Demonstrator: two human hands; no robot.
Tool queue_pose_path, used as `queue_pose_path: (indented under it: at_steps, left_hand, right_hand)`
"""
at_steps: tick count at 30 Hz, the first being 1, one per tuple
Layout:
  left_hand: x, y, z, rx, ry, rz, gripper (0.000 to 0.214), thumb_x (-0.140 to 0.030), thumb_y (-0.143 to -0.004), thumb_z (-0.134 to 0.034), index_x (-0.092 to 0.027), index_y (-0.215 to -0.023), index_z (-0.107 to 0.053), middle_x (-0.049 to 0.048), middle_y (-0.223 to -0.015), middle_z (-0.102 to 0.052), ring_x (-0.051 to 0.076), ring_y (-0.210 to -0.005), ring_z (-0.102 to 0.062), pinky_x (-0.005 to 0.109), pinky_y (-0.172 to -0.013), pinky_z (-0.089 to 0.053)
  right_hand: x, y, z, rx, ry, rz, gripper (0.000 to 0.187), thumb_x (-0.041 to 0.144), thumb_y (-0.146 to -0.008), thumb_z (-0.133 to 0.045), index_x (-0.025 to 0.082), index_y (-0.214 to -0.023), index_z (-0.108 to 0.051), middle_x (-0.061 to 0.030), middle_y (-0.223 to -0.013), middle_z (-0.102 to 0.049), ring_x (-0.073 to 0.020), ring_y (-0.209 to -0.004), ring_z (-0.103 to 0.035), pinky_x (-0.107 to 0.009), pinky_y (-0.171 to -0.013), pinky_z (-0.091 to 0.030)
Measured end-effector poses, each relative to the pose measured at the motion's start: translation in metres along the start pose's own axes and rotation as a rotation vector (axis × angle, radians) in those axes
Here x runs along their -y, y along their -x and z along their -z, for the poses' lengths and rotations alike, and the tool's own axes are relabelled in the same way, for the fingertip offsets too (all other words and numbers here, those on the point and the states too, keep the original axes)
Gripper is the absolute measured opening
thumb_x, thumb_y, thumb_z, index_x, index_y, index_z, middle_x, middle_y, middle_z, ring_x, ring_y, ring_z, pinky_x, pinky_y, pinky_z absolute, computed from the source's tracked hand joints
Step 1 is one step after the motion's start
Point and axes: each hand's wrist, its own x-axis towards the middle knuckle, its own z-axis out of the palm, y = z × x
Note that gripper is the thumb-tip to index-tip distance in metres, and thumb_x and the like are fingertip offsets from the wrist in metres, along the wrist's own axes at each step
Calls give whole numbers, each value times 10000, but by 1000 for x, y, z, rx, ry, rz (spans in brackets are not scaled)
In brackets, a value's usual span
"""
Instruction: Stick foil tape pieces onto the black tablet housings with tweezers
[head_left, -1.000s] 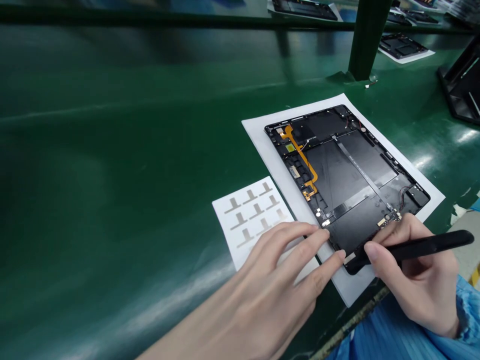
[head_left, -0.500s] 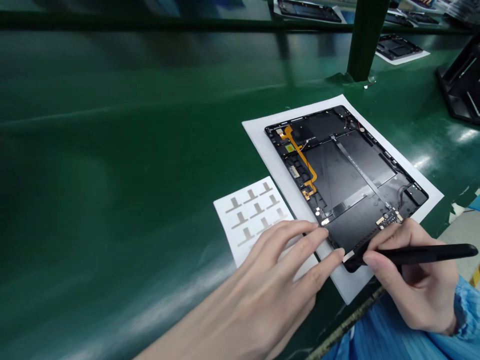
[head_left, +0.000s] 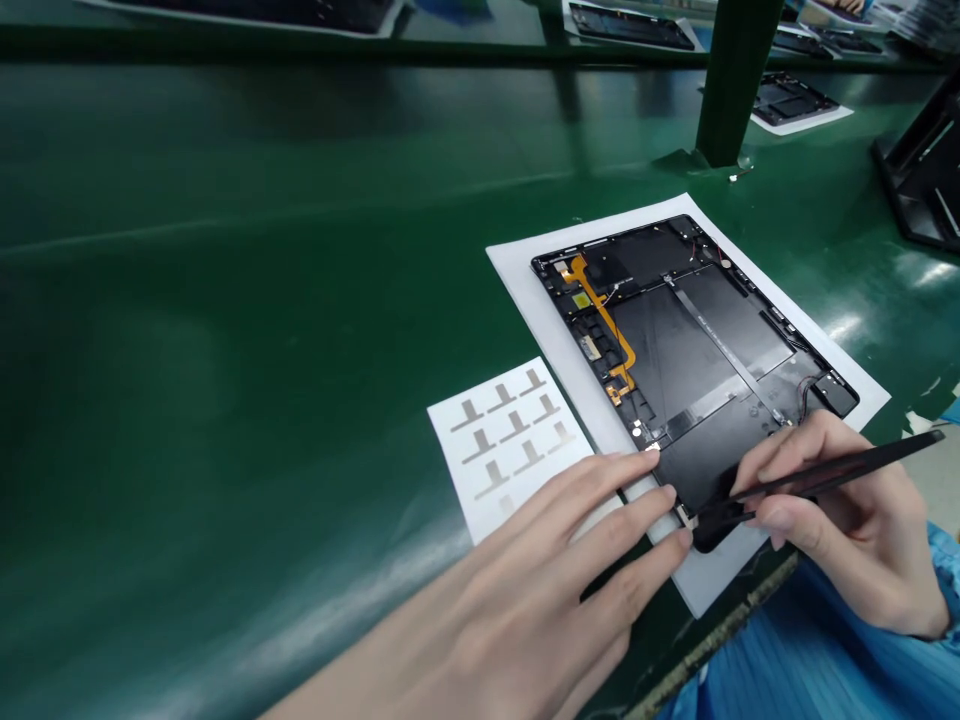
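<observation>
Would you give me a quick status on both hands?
Right hand: black tweezers at the open tablet's edge. Left hand: fingers by that edge. Sticker sheet alongside.

tweezers [head_left: 832, 475] tip: blurred against black | tablet frame [head_left: 637, 250] corner: under right hand [head_left: 840, 530]

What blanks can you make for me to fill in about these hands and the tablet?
The right hand holds black ____. The open tablet lies on white ____. The strip inside the tablet is ____. The table under it is ____.

Missing words: tweezers, paper, orange, green.
</observation>
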Motion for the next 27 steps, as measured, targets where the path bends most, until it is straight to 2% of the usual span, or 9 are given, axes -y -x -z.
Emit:
queue_pose_path:
  at_steps: [4, 7, 14, 17, 22, 27]
  left_hand:
    - [-1, 0, -1, 19, -19, 13, 364, -21, -949, -367, -135, -1182, -621, 70, -1213, -643, 244, -1373, -393, 395, -1147, -411]
    - [-2, 0, -3, 18, -48, 16, 356, -9, -926, -408, -134, -1181, -623, 66, -1217, -645, 252, -1383, -386, 398, -1157, -402]
    - [-4, 2, -2, 22, -81, 10, 354, -10, -910, -434, -129, -1190, -616, 76, -1244, -627, 264, -1389, -373, 417, -1170, -380]
    - [-3, 2, -2, 26, -82, -2, 346, -8, -916, -420, -115, -1183, -613, 81, -1249, -615, 274, -1394, -353, 421, -1176, -366]
    - [-3, -2, 0, 44, -66, 8, 375, -12, -889, -445, -123, -1207, -611, 78, -1214, -632, 270, -1322, -432, 402, -1129, -425]
    - [-6, -4, -1, 65, -95, 23, 472, 17, -854, -395, -138, -1250, -600, 76, -1157, -654, 281, -1269, -469, 414, -1066, -475]
  right_hand:
    - [2, -1, -1, -7, -39, -1, 96, 163, -942, -646, 220, -910, -576, -1, -836, -679, -141, -665, -633, -240, -568, -497]
    - [2, -1, -2, 51, -18, 5, 109, 162, -942, -641, 224, -917, -553, -5, -823, -677, -157, -673, -633, -257, -575, -507]
    - [-1, -1, -5, 72, 46, 7, 125, 151, -943, -625, 234, -931, -532, 4, -819, -634, -167, -726, -628, -255, -579, -501]
    - [1, -3, -7, 89, 64, 9, 132, 145, -941, -615, 233, -927, -517, 6, -803, -615, -158, -684, -614, -240, -535, -487]
    - [3, -9, -5, 129, 102, 5, 114, 158, -929, -607, 217, -892, -516, -10, -762, -602, -171, -658, -617, -231, -459, -461]
    - [-2, -7, -4, 13, 50, -38, 82, 180, -949, -609, 201, -889, -557, -13, -779, -600, -115, -499, -514, -237, -414, -425]
